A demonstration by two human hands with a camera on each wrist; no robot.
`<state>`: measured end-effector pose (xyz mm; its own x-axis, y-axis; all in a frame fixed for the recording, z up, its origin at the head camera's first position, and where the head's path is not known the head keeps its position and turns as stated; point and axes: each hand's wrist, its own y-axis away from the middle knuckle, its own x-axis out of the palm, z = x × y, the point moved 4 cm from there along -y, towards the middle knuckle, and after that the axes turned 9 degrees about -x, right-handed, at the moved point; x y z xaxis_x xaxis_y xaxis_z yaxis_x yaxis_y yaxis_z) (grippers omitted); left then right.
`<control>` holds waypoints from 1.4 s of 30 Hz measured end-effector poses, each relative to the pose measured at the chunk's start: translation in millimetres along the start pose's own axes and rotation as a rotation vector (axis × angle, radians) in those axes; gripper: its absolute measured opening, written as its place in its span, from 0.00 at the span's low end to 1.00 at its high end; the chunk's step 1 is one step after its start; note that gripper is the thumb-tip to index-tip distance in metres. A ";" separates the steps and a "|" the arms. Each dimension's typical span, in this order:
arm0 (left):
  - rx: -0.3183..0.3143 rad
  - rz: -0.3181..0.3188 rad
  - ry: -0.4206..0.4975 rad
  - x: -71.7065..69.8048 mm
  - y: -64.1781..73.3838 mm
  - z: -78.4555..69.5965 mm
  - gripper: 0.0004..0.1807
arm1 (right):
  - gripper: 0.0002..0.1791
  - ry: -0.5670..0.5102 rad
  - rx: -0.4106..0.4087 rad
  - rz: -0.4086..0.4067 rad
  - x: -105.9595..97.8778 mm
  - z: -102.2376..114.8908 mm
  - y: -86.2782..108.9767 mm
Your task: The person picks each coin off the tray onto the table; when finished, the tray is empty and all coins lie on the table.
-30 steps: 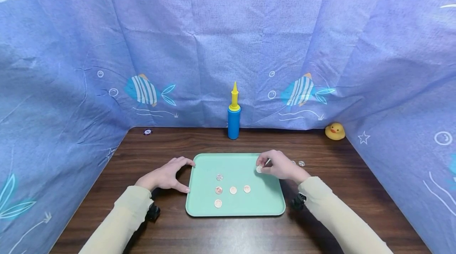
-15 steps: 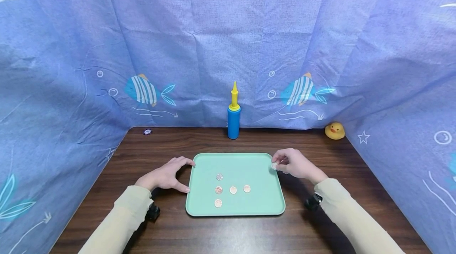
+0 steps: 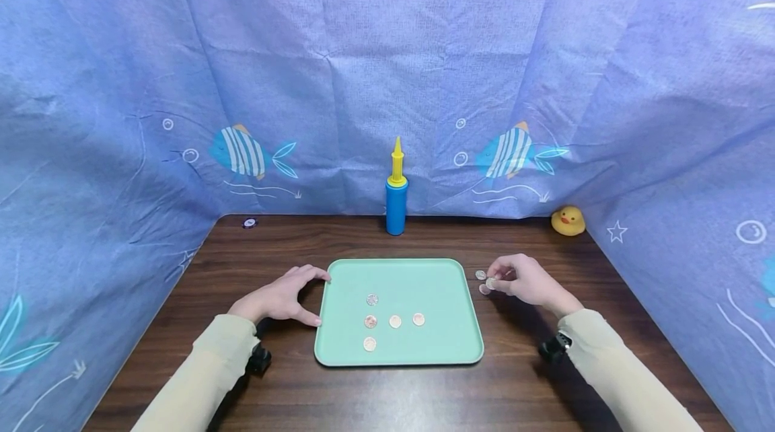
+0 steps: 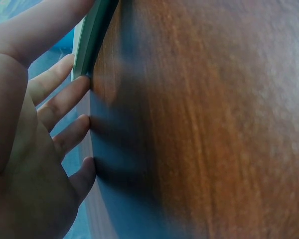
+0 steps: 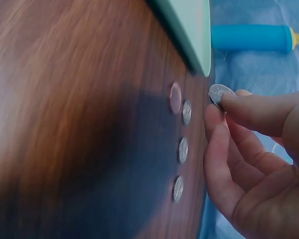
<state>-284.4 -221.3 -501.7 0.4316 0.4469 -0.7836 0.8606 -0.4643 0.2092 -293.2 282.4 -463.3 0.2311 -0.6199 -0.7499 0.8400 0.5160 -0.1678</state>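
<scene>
My right hand (image 3: 525, 279) pinches a silver coin (image 5: 220, 94) between thumb and fingers, above the table just right of the mint-green tray (image 3: 448, 344). Below it in the right wrist view lie a copper-coloured coin (image 5: 175, 98) and several silver coins (image 5: 183, 150) on the wood. On the tray's left half are several coins, among them a silver one (image 3: 372, 299) at the back and a copper one (image 3: 418, 319) farthest right. My left hand (image 3: 283, 294) has its thumb and fingers spread, thumb tip and fingertips at the tray's left rim.
A blue hand pump with a yellow nozzle (image 3: 396, 206) stands behind the tray. A yellow rubber duck (image 3: 568, 221) sits at the back right corner, a dark poker chip (image 3: 249, 223) at the back left. Fish-printed blue cloth (image 3: 363, 95) encloses the brown table (image 3: 412, 398).
My right hand has moved right with the silver coin, from over the tray to beyond its right edge, uncovering coins on the table there. My left hand stays at the rim.
</scene>
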 end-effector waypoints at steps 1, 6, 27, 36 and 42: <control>0.000 -0.001 -0.002 -0.3 -0.1 -0.1 0.48 | 0.04 -0.004 0.010 -0.003 -0.6 -2.3 1.7; -0.001 0.001 -0.005 -0.6 0.0 -0.3 0.48 | 0.06 -0.034 0.041 -0.018 -1.5 -12.7 9.8; -0.007 -0.001 0.000 0.1 0.7 -1.1 0.47 | 0.10 0.099 -0.006 -0.064 4.5 -26.6 17.6; -0.004 0.000 0.006 0.5 1.9 -2.0 0.48 | 0.12 0.130 0.025 -0.057 7.8 -31.1 18.1; -0.007 -0.002 0.008 -0.6 2.6 -3.4 0.48 | 0.13 0.139 0.019 -0.053 6.1 -28.9 17.3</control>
<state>-281.5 -220.1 -498.7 0.4319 0.4542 -0.7792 0.8633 -0.4581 0.2115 -291.4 304.6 -489.3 0.1168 -0.5574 -0.8220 0.8587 0.4725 -0.1984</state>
